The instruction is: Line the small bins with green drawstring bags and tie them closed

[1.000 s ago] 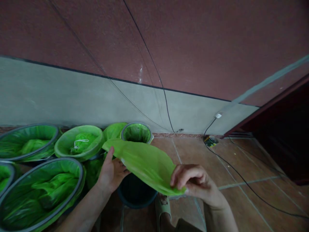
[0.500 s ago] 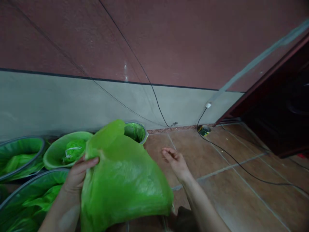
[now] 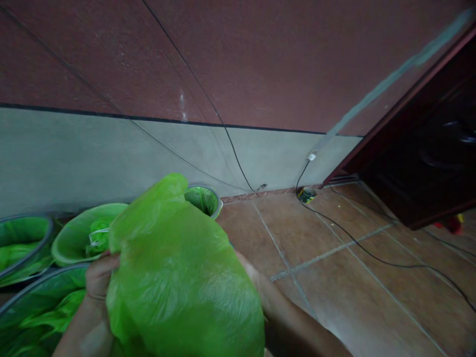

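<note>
A puffed-up green plastic bag [image 3: 178,277] fills the lower middle of the head view. My left hand [image 3: 98,277] grips its left edge, fingers curled onto the plastic. My right hand [image 3: 253,277] is mostly hidden behind or inside the bag's right side; only the wrist and back of the hand show, the fingers do not. Whatever stands under the bag is hidden.
Several bins lined with green bags stand at the left: one far bin [image 3: 203,198], a green basin [image 3: 80,238], a near bin [image 3: 40,307]. Black cables [image 3: 372,253] run over the tiled floor. A dark wooden cabinet [image 3: 424,163] stands at the right.
The flat bag has been shaken open and now billows. My right hand let go of its end, hung free, then moved in behind the bag. The view has swung slightly left.
</note>
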The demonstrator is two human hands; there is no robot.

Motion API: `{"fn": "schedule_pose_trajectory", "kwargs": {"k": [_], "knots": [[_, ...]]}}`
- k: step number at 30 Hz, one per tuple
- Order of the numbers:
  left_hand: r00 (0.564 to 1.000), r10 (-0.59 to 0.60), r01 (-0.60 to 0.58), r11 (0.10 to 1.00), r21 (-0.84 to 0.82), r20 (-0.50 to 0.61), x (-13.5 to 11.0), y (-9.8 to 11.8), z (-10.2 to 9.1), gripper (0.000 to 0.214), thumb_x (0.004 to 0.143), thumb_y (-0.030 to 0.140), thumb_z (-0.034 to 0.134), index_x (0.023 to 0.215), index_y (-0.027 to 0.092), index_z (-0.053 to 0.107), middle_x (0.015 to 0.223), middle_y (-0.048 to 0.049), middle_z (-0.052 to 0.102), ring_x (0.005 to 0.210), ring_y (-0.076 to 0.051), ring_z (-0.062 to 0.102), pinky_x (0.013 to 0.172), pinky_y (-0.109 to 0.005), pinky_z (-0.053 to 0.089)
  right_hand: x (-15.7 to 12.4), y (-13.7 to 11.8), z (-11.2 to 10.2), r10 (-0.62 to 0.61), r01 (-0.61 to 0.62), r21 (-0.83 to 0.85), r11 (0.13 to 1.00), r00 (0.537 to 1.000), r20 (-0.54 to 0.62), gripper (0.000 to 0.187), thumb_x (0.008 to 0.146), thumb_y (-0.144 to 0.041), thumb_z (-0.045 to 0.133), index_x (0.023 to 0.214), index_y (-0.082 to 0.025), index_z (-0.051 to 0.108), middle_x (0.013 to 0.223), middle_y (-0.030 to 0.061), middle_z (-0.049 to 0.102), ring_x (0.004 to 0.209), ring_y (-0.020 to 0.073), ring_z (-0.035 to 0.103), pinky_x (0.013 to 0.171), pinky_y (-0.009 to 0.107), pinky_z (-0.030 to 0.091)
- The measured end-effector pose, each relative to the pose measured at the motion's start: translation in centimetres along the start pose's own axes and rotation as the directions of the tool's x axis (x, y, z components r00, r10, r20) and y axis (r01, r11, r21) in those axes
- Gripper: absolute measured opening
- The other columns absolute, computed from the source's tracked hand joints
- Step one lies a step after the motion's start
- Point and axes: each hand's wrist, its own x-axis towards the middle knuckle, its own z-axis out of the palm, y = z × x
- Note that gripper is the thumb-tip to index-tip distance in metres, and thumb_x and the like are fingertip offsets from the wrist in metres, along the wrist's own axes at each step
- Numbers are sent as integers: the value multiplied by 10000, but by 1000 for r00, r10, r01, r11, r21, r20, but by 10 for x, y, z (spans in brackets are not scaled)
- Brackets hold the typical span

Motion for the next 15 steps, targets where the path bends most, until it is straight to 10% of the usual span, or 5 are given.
{"fn": "schedule_pose_trajectory", "kwargs": {"k": [4, 10, 15], "knots": [[999, 24, -24, 1000, 14, -31, 5, 11, -10, 265, 416, 195, 682, 676, 247, 676, 565, 41, 693, 687, -296, 709, 590, -379, 598, -11, -27, -19, 224, -209, 348, 914, 975, -2, 281, 820, -408, 614, 945, -166, 686, 814, 44, 733, 759, 182, 688, 841, 338, 534], [976, -191, 174, 974, 147, 107, 22, 21, -18, 509, 435, 210, 807, 935, 216, 710, 748, -35, 768, 624, -307, 712, 585, -413, 613, -29, -74, -80, -89, 252, 258, 933, 853, -514, 190, 778, -289, 681, 931, -176, 681, 846, 31, 752, 761, 186, 700, 827, 331, 534], [958, -229, 201, 966, 164, 175, 34, 16, -13, 492, 404, 171, 866, 871, 189, 711, 745, -49, 769, 596, -288, 709, 558, -383, 612, -36, -80, -88, -188, 335, 217, 917, 842, -507, 379, 855, -511, 570, 1014, -190, 694, 952, 60, 755, 898, 223, 698, 863, 368, 520]]}}
